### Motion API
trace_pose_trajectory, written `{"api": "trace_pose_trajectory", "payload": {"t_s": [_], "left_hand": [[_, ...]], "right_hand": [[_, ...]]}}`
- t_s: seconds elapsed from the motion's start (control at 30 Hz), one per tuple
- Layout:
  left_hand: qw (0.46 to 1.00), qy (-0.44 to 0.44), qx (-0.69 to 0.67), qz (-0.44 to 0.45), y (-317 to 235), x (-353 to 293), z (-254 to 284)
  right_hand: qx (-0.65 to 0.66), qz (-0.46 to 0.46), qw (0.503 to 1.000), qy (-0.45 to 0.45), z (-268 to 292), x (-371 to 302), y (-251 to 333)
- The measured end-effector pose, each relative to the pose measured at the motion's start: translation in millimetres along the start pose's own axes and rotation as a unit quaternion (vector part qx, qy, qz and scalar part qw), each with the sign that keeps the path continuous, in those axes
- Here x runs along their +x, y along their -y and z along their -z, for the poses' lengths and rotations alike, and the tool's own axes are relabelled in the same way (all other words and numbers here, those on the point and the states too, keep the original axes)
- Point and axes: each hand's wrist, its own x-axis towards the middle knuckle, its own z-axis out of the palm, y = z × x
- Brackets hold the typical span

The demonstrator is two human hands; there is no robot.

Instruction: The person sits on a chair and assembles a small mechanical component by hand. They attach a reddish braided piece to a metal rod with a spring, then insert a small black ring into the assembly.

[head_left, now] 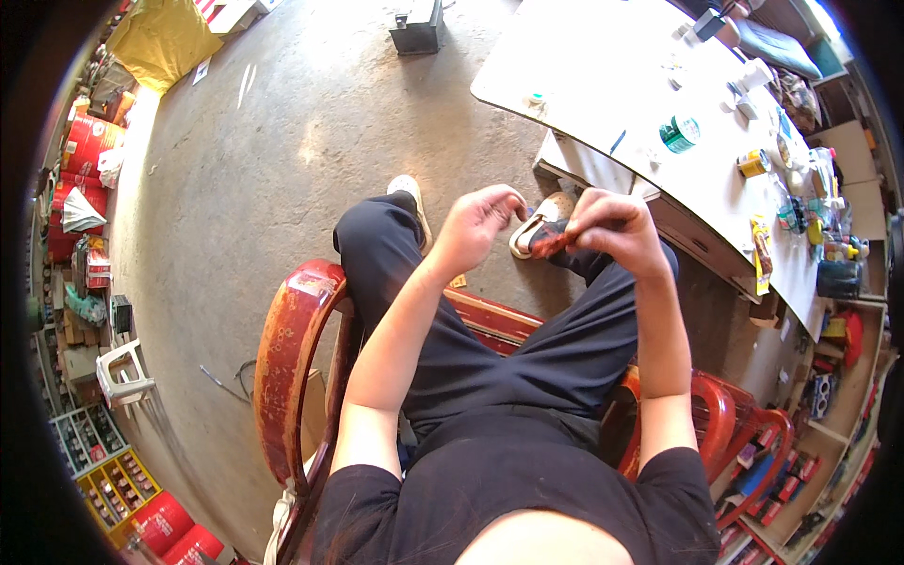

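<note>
Both my hands are raised in front of me, over my knees and shoes. My right hand (617,229) pinches a small dark-red, soft-looking piece (549,244) between thumb and fingers; its kind is not clear. A short gap to the left, my left hand (483,224) has its fingers curled and bunched toward the red piece. Whatever those left fingertips hold, if anything, is too small to make out. Behind the red piece shows one of my light-coloured shoes (539,222).
I sit on a red wooden armchair (299,282). A white table (584,71) at the right bears a green tin (679,134), a yellow can (753,163) and bottles. Ahead on the concrete floor stands a dark box (417,28). Red drums (92,146) and a white stool (124,372) line the left.
</note>
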Motion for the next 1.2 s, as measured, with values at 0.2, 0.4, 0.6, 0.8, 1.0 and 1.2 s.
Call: {"api": "trace_pose_trajectory", "payload": {"t_s": [0.2,0.4,0.6,0.8,1.0,1.2], "left_hand": [[0.995,0.048,-0.043,0.078,3,-9,-14],[0.981,0.052,0.186,0.007,16,0,9],[0.966,0.196,-0.143,0.093,19,-10,1],[0.991,0.057,-0.092,0.078,49,-26,-8],[0.996,0.004,0.004,0.085,29,-26,7],[0.995,-0.062,-0.05,0.067,28,-8,25]], "right_hand": [[-0.021,-0.037,0.938,-0.343,-36,27,-42],[-0.386,0.011,0.922,0.032,-6,4,-19],[0.209,-0.054,0.976,-0.012,-12,-1,-24],[0.339,-0.004,0.899,-0.278,-24,19,-31],[-0.518,0.078,0.827,-0.204,6,25,-24],[-0.199,-0.037,0.956,0.211,15,5,-10]]}}
